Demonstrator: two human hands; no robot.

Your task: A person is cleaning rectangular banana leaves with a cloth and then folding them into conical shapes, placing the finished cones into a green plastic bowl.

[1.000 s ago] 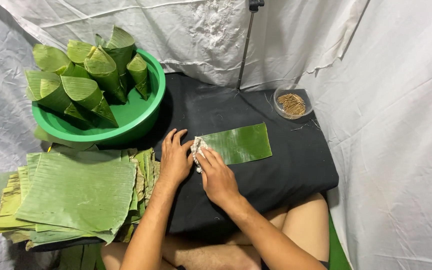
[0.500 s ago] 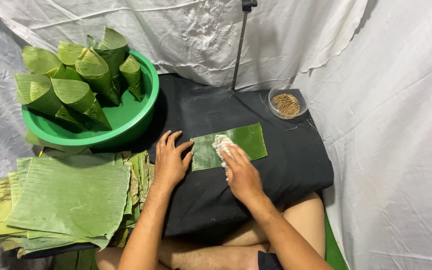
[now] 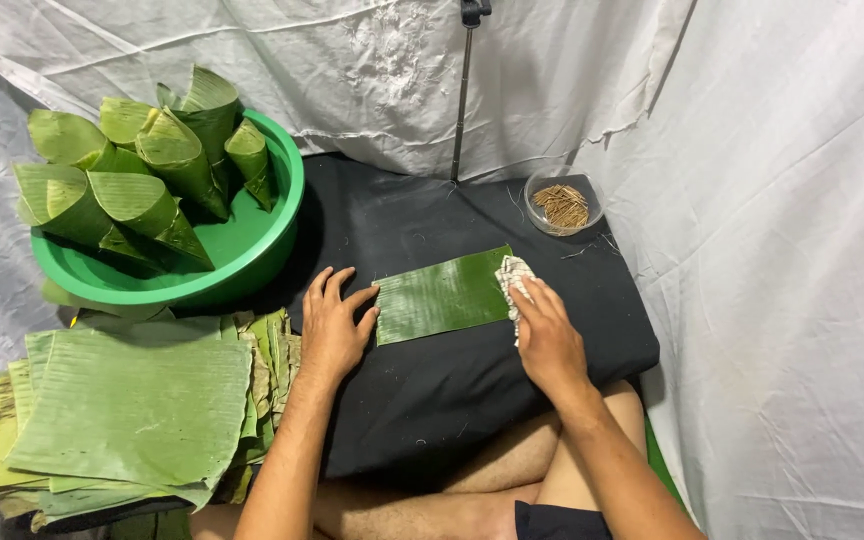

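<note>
A rectangular green banana-leaf strip (image 3: 442, 295) lies flat on a black cloth-covered board (image 3: 472, 400) over my lap. My left hand (image 3: 335, 325) rests flat with fingers spread at the strip's left end, pinning it. At the strip's right end my right hand (image 3: 544, 335) grips a crumpled white rag (image 3: 512, 275) and presses it on the leaf's edge.
A green plastic basin (image 3: 252, 250) at the back left holds several folded leaf cones (image 3: 142, 165). A stack of flat banana leaves (image 3: 122, 410) lies at the left. A small clear bowl of brown sticks (image 3: 562, 205) stands at the back right. White sheeting surrounds everything.
My right hand has slid the rag from the strip's left end across to its right end. The left hand has stayed at the left end.
</note>
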